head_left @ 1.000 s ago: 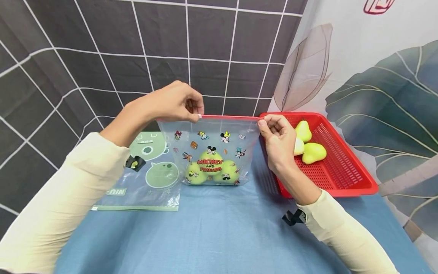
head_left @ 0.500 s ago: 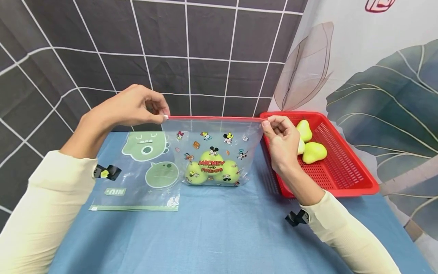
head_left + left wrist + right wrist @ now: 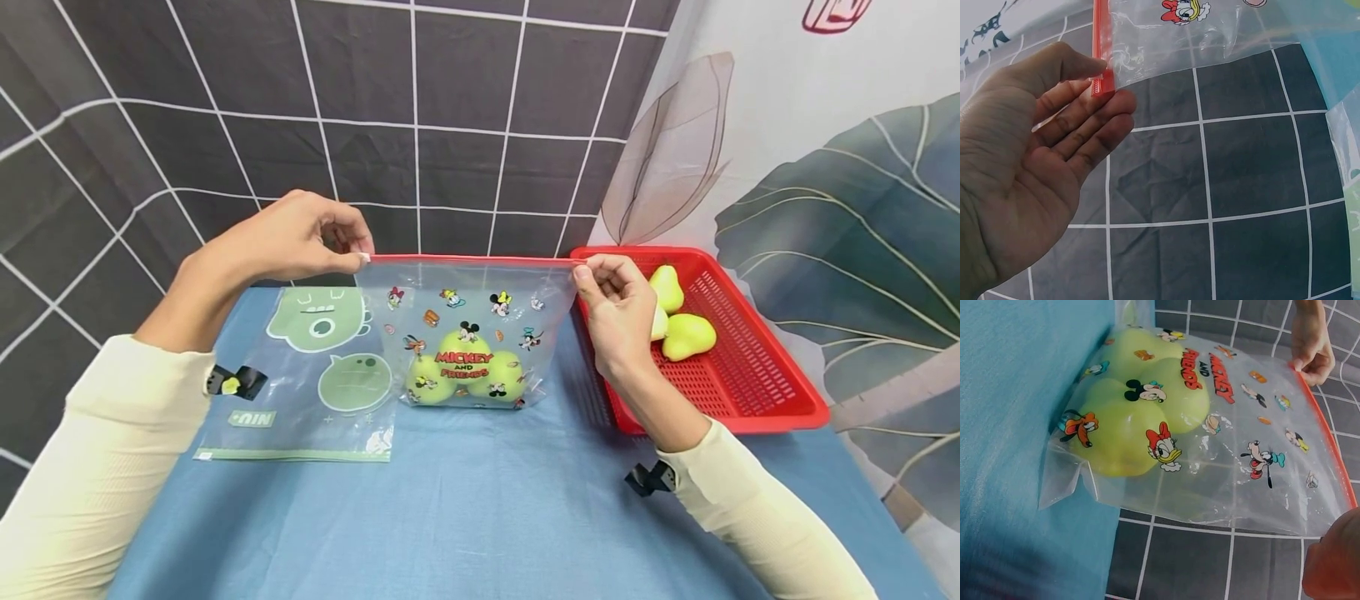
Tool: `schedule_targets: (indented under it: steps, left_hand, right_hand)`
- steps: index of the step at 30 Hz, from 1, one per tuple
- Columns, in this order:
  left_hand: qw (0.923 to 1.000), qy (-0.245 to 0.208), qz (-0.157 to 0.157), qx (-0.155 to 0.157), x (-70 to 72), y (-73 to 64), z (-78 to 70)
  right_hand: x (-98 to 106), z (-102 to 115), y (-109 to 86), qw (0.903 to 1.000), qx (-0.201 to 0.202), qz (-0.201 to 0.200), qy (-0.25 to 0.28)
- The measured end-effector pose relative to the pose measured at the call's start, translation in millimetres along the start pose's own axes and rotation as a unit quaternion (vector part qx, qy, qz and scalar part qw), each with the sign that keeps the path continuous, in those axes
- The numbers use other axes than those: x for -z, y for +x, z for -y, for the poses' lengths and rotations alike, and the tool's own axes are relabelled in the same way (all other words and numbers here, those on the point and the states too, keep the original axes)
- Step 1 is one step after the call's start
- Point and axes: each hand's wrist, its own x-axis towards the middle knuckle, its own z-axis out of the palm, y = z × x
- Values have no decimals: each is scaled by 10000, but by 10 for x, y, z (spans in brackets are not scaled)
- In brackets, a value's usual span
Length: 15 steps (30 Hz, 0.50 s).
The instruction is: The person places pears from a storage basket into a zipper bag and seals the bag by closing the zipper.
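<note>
A clear zip bag (image 3: 465,308) with cartoon prints and a red zip strip (image 3: 472,258) stands upright on the blue cloth. Inside, rounded yellow-green fruits (image 3: 500,375) rest at its bottom. My left hand (image 3: 292,237) pinches the left end of the strip, thumb against the other fingers; in the left wrist view the red strip end (image 3: 1104,87) pokes out below the thumb. At the opposite top corner my right hand (image 3: 621,308) pinches the strip between thumb and forefinger. Stretched between both hands, the strip runs straight. Only part of the right hand (image 3: 1335,562) shows in the right wrist view.
Beside my right hand, a red plastic basket (image 3: 780,367) holds yellow-green pears (image 3: 688,336). A second clear bag (image 3: 300,425) with green prints and a green zip strip lies flat on the left. A dark gridded cloth (image 3: 465,92) hangs behind the blue-covered table (image 3: 450,517).
My left hand has slid leftward along the red strip to its left end, uncovering more of the flat bag. My right hand has shifted slightly right. Little differs over the last half second.
</note>
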Motion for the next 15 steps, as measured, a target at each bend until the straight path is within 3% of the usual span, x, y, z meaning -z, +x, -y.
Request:
schedule_targets:
  steps: [5, 10, 15]
  left_hand:
    - [10000, 17, -49, -56, -19, -18, -11]
    - [9993, -240, -260, -140, -26, -41, 15]
    - [9984, -293, -451, -192, 34, -100, 76]
  right_hand:
    - [23, 27, -10, 9998, 136, 50, -112]
    - [12, 83, -10, 9992, 400, 80, 42]
    - [-69, 173, -33, 9974, 696, 176, 58]
